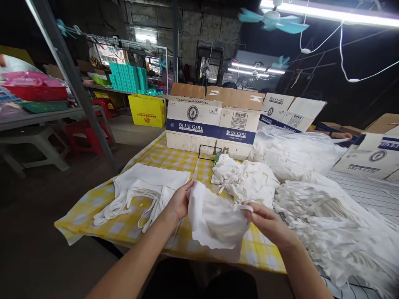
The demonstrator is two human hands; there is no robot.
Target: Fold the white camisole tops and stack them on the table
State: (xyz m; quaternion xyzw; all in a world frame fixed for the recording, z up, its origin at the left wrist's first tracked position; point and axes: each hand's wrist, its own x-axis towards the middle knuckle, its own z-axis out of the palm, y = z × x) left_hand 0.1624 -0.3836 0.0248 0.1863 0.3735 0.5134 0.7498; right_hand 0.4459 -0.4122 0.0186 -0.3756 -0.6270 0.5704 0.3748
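Observation:
A white cloth garment [215, 220] hangs between my two hands over the front edge of the table. My left hand [181, 200] is closed on its upper left corner. At its right side my right hand [264, 220] pinches a narrow white strip of it between thumb and fingers. Left of the garment, a flat stack of white strapped garments [146, 178] lies on the yellow checked cloth [124, 226]. Behind my right hand sits a crumpled heap of white garments [246, 176].
Printed cardboard boxes [193, 124] stand at the table's back. A plastic-wrapped white bundle [293, 151] and a large pile of white pieces [336, 220] cover the right side. A black wire holder [205, 152] stands before the boxes. Another person's hand [341, 136] shows at back right.

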